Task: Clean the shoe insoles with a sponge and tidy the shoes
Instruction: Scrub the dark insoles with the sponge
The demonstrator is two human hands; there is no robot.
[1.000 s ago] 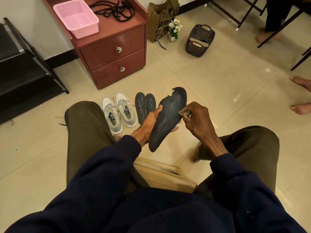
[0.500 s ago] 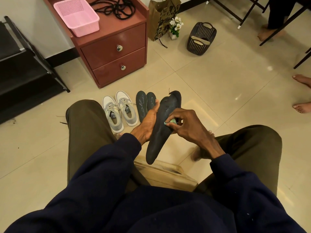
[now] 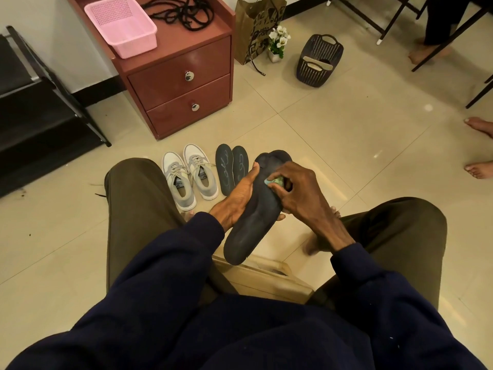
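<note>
Dark insole [image 3: 252, 222] points toe away, left hand [image 3: 237, 198] gripping it; right hand [image 3: 302, 193] pinches sponge [image 3: 274, 181] against it

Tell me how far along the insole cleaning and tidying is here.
Mid-job. Possibly done: two insoles lie on the floor beside the grey shoes; whether they were wiped cannot be told. In hand: the left hand holds a dark insole while the right hand presses a sponge on it. Left: finishing this insole, then tidying the shoes.
</note>
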